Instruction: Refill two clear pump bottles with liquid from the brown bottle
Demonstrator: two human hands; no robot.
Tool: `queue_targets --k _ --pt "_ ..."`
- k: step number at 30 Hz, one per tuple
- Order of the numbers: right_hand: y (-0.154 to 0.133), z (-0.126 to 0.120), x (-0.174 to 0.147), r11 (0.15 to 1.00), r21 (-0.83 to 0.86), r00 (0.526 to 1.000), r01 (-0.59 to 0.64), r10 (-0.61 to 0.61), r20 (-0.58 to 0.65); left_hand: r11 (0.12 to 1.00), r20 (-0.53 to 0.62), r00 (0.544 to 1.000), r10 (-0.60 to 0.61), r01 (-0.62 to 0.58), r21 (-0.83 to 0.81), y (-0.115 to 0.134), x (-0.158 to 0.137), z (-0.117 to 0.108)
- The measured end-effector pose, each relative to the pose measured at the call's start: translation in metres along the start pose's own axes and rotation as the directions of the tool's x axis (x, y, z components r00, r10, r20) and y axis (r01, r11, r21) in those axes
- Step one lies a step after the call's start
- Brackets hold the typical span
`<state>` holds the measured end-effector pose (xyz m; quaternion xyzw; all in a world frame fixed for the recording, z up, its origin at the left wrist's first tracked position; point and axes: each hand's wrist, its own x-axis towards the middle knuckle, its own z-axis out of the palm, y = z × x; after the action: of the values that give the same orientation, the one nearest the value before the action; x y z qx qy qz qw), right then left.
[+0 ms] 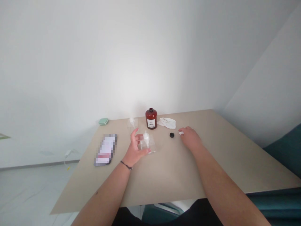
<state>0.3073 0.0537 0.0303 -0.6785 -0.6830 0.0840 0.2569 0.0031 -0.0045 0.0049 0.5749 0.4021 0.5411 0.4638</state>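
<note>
My left hand (135, 147) is curled around a clear, square-sided bottle (151, 147) with a white pointed nozzle (146, 137). The thumb lies along its near side, while the index finger sticks up. My right hand (190, 137), fingers closed, pinches a small white piece (181, 133) at the tabletop; it looks like a cap, mostly covered by the fingers. Just left of that hand lies a round black cap (171, 135). Behind both stands an uncapped, dark red-brown bottle (151, 118) with a white label.
Crumpled white tissue (167, 123) lies right of the brown bottle. A second clear container with a white top (132, 122) stands at the back. A phone (105, 150) and a small green box (103, 121) are on the left of the table (162, 185), which meets the wall behind.
</note>
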Motion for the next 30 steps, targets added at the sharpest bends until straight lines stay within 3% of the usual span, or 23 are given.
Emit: queue_targets --k 4,7,9,11,14,20,26,30 --pt "-0.040 -0.003 -0.018 0.943 0.315 0.968 0.112 -0.032 -0.249 0.997 -0.061 0.997 0.038 -0.033 0.075 0.003 0.000 0.006" --pt "-0.079 0.007 -0.041 0.821 0.524 0.967 0.227 -0.125 -0.222 0.981 -0.094 0.991 0.099 -0.082 0.173 0.005 0.000 0.013" --pt "-0.097 0.017 -0.052 0.768 0.542 0.941 0.340 -0.272 -0.203 0.970 -0.086 0.988 0.130 -0.108 0.219 0.007 0.000 0.016" --pt "-0.105 0.025 -0.056 0.728 0.504 0.884 0.465 -0.407 -0.230 0.964 -0.068 0.987 0.145 -0.125 0.235 0.009 -0.001 0.017" --pt "-0.102 0.031 -0.053 0.695 0.480 0.844 0.536 -0.466 -0.266 0.971 -0.049 0.988 0.144 -0.131 0.201 0.011 -0.002 0.018" --pt "-0.092 0.028 -0.046 0.681 0.652 0.934 0.333 -0.332 -0.131 0.994 0.060 0.993 0.105 -0.106 0.016 0.012 -0.003 0.020" --pt "-0.094 0.030 -0.041 0.521 0.849 0.964 0.086 -0.260 0.062 0.985 0.130 0.991 0.004 0.019 -0.172 0.013 -0.004 0.022" --pt "-0.094 0.034 -0.043 0.510 0.853 0.974 0.109 -0.228 0.012 0.991 0.130 0.992 0.006 0.011 -0.130 0.011 -0.001 0.021"
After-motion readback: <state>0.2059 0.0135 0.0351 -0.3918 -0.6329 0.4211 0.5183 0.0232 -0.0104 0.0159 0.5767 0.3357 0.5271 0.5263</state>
